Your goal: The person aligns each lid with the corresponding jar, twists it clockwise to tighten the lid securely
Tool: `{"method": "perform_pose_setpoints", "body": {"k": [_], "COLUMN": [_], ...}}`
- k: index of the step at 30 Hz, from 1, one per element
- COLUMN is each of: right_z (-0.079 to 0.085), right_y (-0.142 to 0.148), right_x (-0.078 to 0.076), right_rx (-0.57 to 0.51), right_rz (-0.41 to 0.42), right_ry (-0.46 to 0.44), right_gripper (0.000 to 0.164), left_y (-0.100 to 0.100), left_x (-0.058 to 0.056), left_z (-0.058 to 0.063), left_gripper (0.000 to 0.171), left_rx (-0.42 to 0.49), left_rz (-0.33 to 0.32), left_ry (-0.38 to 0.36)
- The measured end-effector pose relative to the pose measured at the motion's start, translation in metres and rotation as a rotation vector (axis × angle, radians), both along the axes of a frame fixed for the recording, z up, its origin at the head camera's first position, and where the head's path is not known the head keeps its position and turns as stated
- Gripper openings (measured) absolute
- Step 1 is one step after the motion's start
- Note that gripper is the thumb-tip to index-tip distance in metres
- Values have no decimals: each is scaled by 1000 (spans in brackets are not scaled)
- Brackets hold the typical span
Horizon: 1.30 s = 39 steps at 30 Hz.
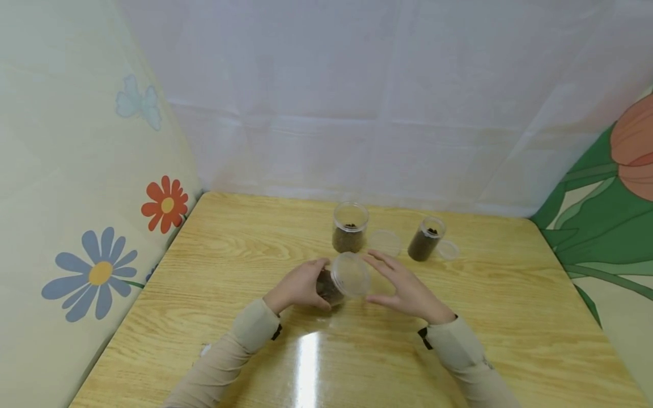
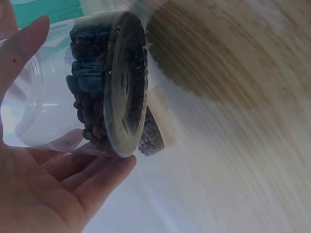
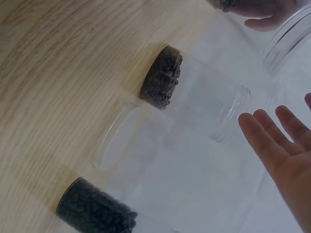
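My left hand grips a clear plastic jar, fingers and thumb around its side. Dark beans fill the bottom part of this jar. It is tilted, its round clear top pointing toward my right hand. That hand holds nothing; its fingers are spread close to the jar's top, as the right wrist view also shows. Behind the held jar stands a second clear jar without a lid, with dark beans low inside. A clear lid lies beside it on the table.
Farther right is a narrower open jar of dark beans, with a small clear lid next to it. A small white object lies by the left sleeve. White cloth hangs behind the wood-patterned table, with flower-printed panels at both sides.
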State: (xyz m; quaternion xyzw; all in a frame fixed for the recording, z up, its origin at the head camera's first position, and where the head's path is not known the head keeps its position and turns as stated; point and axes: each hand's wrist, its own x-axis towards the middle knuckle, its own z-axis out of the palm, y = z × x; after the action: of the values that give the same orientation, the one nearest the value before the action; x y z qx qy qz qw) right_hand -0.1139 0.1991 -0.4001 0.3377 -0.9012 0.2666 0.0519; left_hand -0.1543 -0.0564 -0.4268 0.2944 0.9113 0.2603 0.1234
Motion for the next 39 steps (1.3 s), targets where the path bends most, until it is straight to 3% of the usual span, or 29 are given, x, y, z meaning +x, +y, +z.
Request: {"method": "perform_pose_setpoints", "body": {"k": [8, 16, 23, 39], "right_z": [-5, -9, -14, -14], "right_y": [6, 11, 15, 17], "right_x": [2, 5, 6, 7], "right_rx": [-24, -28, -36, -55], "right_rz": [-34, -71, -78, -68], "right_ry": [67, 28, 34, 54], "right_gripper": [64, 60, 59, 58], "left_y": [-5, -11, -15, -19], "left_x": [2, 3, 5, 7], "left_z": [-3, -12, -21, -27], "left_gripper": [97, 96, 98, 99], "left_rx": [66, 194, 278, 419], "left_rz": [32, 35, 80, 151], "left_ry": [-24, -68, -112, -82]}}
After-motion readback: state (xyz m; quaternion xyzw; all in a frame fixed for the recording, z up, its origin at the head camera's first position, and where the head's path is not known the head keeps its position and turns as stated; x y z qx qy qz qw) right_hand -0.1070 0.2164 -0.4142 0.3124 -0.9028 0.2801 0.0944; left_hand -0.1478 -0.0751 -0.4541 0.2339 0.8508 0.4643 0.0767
